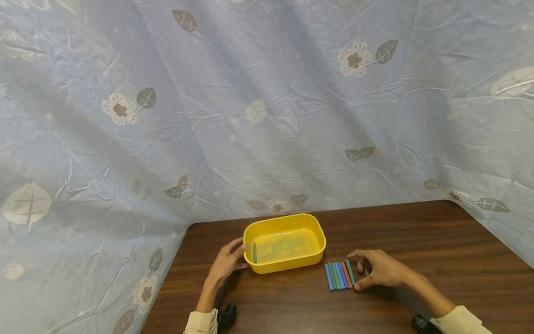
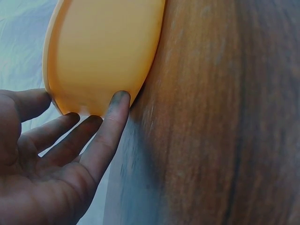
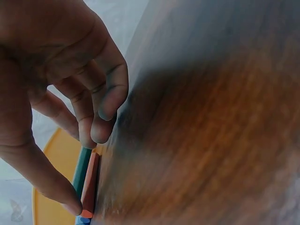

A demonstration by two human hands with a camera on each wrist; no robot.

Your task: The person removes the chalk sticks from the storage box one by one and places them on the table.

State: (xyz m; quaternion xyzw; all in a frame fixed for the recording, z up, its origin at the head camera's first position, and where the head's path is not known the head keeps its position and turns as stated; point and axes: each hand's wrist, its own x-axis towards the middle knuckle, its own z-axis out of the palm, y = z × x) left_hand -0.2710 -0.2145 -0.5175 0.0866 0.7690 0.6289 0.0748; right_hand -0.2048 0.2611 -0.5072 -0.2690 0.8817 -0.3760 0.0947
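On the table lies a row of chalk sticks, blue, green and red, beside the tray in the head view. My right hand (image 1: 377, 269) pinches the green chalk stick (image 3: 82, 169) at the row's right end, thumb at its near end and a fingertip at its far end. Beside it is a red chalk stick (image 1: 346, 275). The yellow tray (image 1: 283, 268) stands left of the row, with one green stick (image 1: 255, 253) inside against its left wall. My left hand (image 2: 51, 173) touches the tray's left end, fingers fairly straight, fingertips on the outer wall and thumb at the rim.
The dark brown wooden table (image 1: 417, 232) reaches back to a pale blue patterned cloth (image 1: 267, 116), which hangs behind and at both sides. Blue-green smears mark the tray's floor. A blue stick (image 1: 329, 277) forms the row's left end.
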